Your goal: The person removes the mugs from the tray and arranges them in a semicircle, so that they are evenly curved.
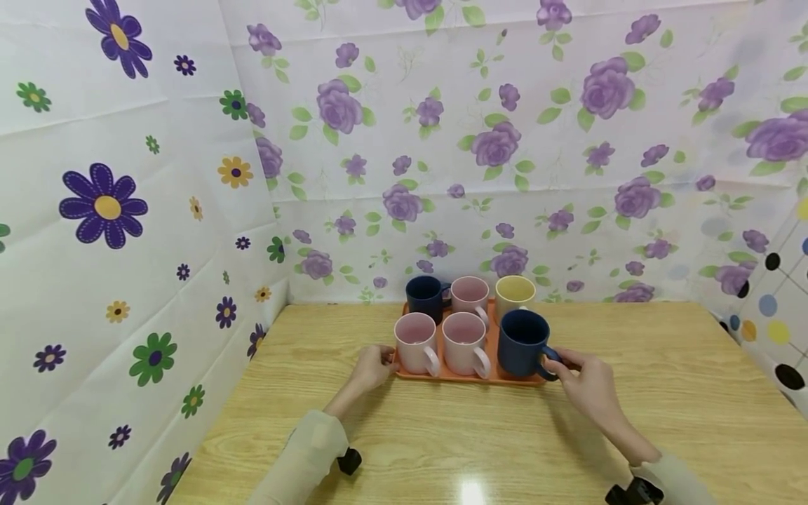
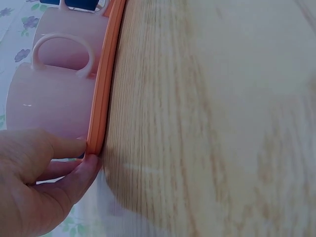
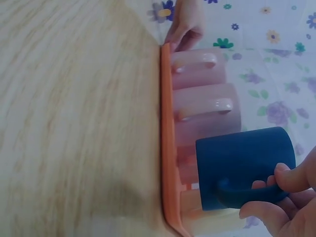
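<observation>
Floral backdrop (image 1: 404, 140) behind a wood table (image 1: 442, 435): front blue mug (image 1: 522, 354) held at the tray (image 1: 492, 340)

Purple roses cover the backdrop. To the left we note a daisy sheet (image 1: 189, 301); to the right, a dotted sheet (image 1: 766, 305). On the table sits one orange tray, near the backdrop, with six mugs on or over it in two rows of three.

Back row, left to right: back blue mug (image 1: 424, 298), back pink mug (image 1: 467, 294), yellow mug (image 1: 513, 300). We see these only in part, behind the front row. Front row: left pink mug (image 1: 413, 351), middle pink mug (image 1: 461, 354), front blue mug. All six stand upright, and the handles of both front pink mugs point toward the near right.

Left hand (image 1: 371, 369): thumb and fingers together, pinching the tray at its near left corner, just beside the left pink mug. Right hand (image 1: 590, 386): thumb and fingers clamped on the handle of the front blue mug. From the right wrist we observe that mug's base clear of the tray, with part of the yellow mug showing past it; in the head view it is over the tray's near right corner.

Both forearms wear pale sleeves (image 1: 306, 449), with a black device (image 1: 349, 461) visible at the left one. We record a bright glare spot (image 1: 471, 493) on the table's near part.
</observation>
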`<state>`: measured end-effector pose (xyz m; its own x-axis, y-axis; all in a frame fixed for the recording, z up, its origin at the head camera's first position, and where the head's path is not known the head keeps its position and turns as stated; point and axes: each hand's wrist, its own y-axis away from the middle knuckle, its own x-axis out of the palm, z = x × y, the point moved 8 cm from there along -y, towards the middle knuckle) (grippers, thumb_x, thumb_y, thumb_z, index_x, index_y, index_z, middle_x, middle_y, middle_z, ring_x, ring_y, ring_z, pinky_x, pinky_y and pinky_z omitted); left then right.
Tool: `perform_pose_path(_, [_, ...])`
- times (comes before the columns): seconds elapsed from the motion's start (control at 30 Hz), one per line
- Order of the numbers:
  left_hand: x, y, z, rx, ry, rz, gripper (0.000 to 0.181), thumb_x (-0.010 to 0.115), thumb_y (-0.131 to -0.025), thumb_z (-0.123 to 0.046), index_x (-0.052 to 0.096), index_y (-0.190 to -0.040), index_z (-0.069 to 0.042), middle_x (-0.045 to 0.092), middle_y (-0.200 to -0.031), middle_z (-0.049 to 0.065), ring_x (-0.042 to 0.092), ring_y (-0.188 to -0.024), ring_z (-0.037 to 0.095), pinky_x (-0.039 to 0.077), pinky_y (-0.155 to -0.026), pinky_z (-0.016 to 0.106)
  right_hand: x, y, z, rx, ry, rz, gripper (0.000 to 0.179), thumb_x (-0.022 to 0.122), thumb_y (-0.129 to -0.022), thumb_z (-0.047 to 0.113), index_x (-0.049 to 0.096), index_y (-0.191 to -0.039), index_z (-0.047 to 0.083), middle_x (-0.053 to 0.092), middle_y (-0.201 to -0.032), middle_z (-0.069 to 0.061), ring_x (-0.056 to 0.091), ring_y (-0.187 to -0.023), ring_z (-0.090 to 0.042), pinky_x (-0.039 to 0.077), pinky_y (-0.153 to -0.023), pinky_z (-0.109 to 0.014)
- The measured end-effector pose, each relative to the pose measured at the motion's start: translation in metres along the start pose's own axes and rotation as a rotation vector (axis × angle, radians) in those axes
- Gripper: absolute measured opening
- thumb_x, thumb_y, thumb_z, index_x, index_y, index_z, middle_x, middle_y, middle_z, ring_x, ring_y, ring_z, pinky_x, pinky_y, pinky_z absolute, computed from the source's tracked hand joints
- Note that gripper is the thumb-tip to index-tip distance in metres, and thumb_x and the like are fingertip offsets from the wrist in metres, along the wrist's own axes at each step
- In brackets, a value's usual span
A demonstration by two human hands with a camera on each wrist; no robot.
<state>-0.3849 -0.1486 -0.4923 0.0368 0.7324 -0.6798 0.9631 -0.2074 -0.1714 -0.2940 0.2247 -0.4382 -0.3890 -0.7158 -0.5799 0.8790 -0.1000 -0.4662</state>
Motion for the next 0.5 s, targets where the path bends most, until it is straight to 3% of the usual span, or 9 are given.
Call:
perform_pose_path(0.17, [-0.001, -0.001, -0.002, 0.015, -0.004, -0.009, 0.021, 0.071, -0.079, 0.006, 0.069, -0.099, 0.011, 0.069, -0.078, 0.017, 0.062, -0.070, 0.018, 0.050, -0.058, 0.018, -0.009, 0.001, 0.008, -0.001, -0.008, 0.006, 0.024, 0.074, -0.084, 0.012, 0.073, -0.105, -0.001, 0.074, -0.087, -0.017, 0.066, -0.072, -0.015, 0.043, -0.046, -0.021])
perform_pose_path(0.33, [-0.001, -0.002, -0.002, 0.002, 0.011, -0.017, 0.027, 0.071, -0.078, 0.007, 0.068, -0.104, 0.012, 0.069, -0.081, 0.019, 0.064, -0.073, 0.019, 0.054, -0.062, 0.021, -0.016, 0.004, 0.018, -0.009, -0.019, 0.026, 0.026, 0.072, -0.087, 0.012, 0.071, -0.109, -0.002, 0.073, -0.092, -0.019, 0.069, -0.076, -0.020, 0.041, -0.043, -0.021])
perform_pose_path(0.5, [0.000, 0.000, 0.001, -0.032, 0.034, -0.016, 0.034, 0.072, -0.078, 0.007, 0.065, -0.110, 0.015, 0.068, -0.087, 0.023, 0.065, -0.077, 0.024, 0.056, -0.065, 0.024, -0.022, 0.007, 0.026, -0.001, -0.025, 0.044, 0.026, 0.071, -0.087, 0.012, 0.071, -0.109, -0.003, 0.074, -0.093, -0.020, 0.071, -0.081, -0.030, 0.050, -0.054, -0.017])
